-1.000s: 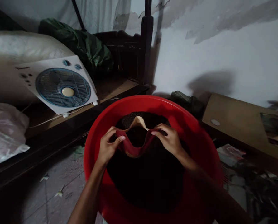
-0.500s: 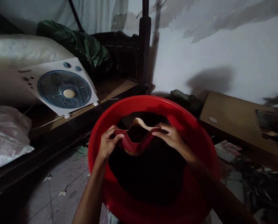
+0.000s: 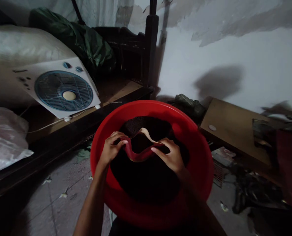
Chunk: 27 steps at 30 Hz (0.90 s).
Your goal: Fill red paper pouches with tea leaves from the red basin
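Since the earlier frame the right hand point(image 3: 172, 157) has slid down and inward along the red bag point(image 3: 138, 151), narrowing its open mouth. The bag is soft red sheet with a pale tan inner face, its rim wavy, and dark grainy stuff shows inside it. It sits in the red basin point(image 3: 197, 147) over a dark heap. The left hand point(image 3: 111, 150) pinches the bag's left rim; the right hand's grip pinches the right rim.

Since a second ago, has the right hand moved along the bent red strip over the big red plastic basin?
Yes. The right hand has slid left along the red strip, toward the left hand, judged against the basin.
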### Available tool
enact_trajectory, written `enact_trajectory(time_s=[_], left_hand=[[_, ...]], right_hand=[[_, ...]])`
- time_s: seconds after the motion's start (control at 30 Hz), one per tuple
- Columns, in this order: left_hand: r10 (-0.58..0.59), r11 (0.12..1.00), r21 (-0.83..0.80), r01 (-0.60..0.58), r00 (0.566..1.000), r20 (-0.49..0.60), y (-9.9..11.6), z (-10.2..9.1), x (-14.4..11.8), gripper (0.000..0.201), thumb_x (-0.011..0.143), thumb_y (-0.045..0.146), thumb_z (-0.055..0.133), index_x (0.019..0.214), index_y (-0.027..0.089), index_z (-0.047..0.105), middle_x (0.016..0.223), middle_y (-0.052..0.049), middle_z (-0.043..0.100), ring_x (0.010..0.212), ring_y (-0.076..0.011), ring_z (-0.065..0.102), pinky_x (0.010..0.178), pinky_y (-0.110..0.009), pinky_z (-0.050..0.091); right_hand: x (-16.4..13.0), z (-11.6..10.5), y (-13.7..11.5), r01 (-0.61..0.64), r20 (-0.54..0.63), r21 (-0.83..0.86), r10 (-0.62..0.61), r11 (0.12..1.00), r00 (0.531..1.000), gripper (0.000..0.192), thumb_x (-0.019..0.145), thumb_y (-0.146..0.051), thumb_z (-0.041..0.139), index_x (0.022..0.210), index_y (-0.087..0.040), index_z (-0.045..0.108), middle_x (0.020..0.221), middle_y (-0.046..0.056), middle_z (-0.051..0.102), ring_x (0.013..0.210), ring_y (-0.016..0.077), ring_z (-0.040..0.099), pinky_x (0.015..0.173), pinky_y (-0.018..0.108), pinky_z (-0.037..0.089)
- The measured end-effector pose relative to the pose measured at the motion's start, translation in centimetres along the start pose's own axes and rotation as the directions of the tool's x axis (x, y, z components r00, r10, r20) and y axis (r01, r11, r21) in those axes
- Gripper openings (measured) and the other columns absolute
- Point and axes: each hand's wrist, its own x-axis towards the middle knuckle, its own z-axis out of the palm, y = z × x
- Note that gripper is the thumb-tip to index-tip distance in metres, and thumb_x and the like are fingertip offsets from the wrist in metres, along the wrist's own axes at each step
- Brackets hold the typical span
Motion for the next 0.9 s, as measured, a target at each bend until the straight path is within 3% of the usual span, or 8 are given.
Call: enact_trajectory(time_s=[0.1, 0.2, 0.27, 0.4, 0.5, 0.63, 0.7, 0.9], left_hand=[[0.104, 0.946, 0.272, -0.178, 0.959, 0.265, 2.6, -0.7, 0.9, 0.017, 0.091, 0.029, 0.064, 0.107, 0.025, 0.07, 0.106, -0.003, 0.074, 0.098, -0.0202, 0.066, 0.086, -0.035, 0.042], [0.107, 0.811, 0.494, -0.314, 0.91, 0.401, 4.1, -0.7, 1.6, 0.022, 0.092, 0.018, 0.056, 0.109, 0.023, 0.068, 0.101, -0.004, 0.073, 0.091, -0.021, 0.064, 0.082, -0.037, 0.038], [0.096, 0.762, 0.567, -0.313, 0.921, 0.378, 3.9, -0.7, 1.6, 0.019, 0.091, 0.013, 0.051, 0.094, 0.021, 0.068, 0.087, -0.004, 0.071, 0.081, -0.0201, 0.063, 0.078, -0.038, 0.036], [0.015, 0.786, 0.6, -0.151, 0.974, 0.225, 2.6, -0.9, 0.7, 0.023, 0.087, 0.007, 0.046, 0.082, 0.02, 0.065, 0.081, -0.002, 0.07, 0.078, -0.0185, 0.063, 0.077, -0.037, 0.034], [0.01, 0.759, 0.629, -0.169, 0.968, 0.249, 3.3, -0.6, 0.2, 0.027, 0.088, 0.006, 0.046, 0.096, 0.021, 0.067, 0.09, -0.003, 0.072, 0.087, -0.0204, 0.064, 0.08, -0.038, 0.035], [0.022, 0.715, 0.659, -0.236, 0.948, 0.316, 5.3, 0.9, 0.8, 0.034, 0.088, 0.007, 0.05, 0.117, 0.021, 0.063, 0.106, -0.006, 0.072, 0.098, -0.0235, 0.062, 0.084, -0.039, 0.037], [-0.01, 0.683, 0.691, -0.236, 0.943, 0.332, 5.6, 1.5, 1.1, 0.028, 0.084, 0.003, 0.05, 0.102, 0.018, 0.066, 0.097, -0.007, 0.071, 0.093, -0.0244, 0.062, 0.081, -0.039, 0.038], [-0.035, 0.714, 0.682, -0.158, 0.965, 0.261, 4.9, 1.3, 0.3, 0.025, 0.079, -0.001, 0.049, 0.084, 0.02, 0.062, 0.082, -0.004, 0.068, 0.085, -0.0225, 0.061, 0.076, -0.038, 0.036]], right_hand=[[2.3, -2.0, 0.0, 0.186, 0.222, -0.177, -0.144, 0.967, 0.964, 0.021, 0.088, -0.043, 0.072, 0.099, -0.024, 0.07, 0.093, 0.001, 0.074, 0.085, 0.0191, 0.065, 0.081, 0.032, 0.043], [3.9, -2.6, 0.2, 0.401, 0.417, -0.298, -0.259, 0.866, 0.871, 0.017, 0.096, -0.033, 0.063, 0.084, -0.022, 0.068, 0.085, 0.001, 0.072, 0.079, 0.0168, 0.064, 0.083, 0.032, 0.038], [4.5, -2.6, 0.8, 0.482, 0.432, -0.341, -0.321, 0.807, 0.843, 0.025, 0.098, -0.027, 0.06, 0.074, -0.02, 0.063, 0.076, 0.001, 0.069, 0.071, 0.0156, 0.06, 0.081, 0.032, 0.036], [5.1, -2.5, 2.4, 0.448, 0.329, -0.348, -0.34, 0.824, 0.881, 0.027, 0.097, -0.026, 0.062, 0.07, -0.019, 0.061, 0.07, 0.001, 0.067, 0.067, 0.0155, 0.059, 0.076, 0.031, 0.035], [5.7, -2.7, 1.9, 0.432, 0.363, -0.35, -0.304, 0.832, 0.881, 0.017, 0.094, -0.033, 0.066, 0.083, -0.02, 0.066, 0.081, 0.002, 0.072, 0.079, 0.0185, 0.064, 0.082, 0.032, 0.037], [6.3, -2.3, -0.2, 0.518, 0.482, -0.38, -0.314, 0.766, 0.818, 0.026, 0.089, -0.039, 0.072, 0.105, -0.019, 0.068, 0.103, 0.007, 0.075, 0.095, 0.0232, 0.066, 0.088, 0.035, 0.036], [6.5, -1.7, -0.8, 0.544, 0.535, -0.397, -0.294, 0.74, 0.792, 0.011, 0.091, -0.029, 0.07, 0.092, -0.019, 0.069, 0.091, 0.004, 0.075, 0.084, 0.0202, 0.066, 0.083, 0.034, 0.035], [6.1, -1.3, 0.1, 0.588, 0.593, -0.345, -0.316, 0.732, 0.741, 0.02, 0.092, -0.024, 0.068, 0.073, -0.019, 0.063, 0.075, -0.001, 0.071, 0.067, 0.015, 0.06, 0.076, 0.031, 0.033]])
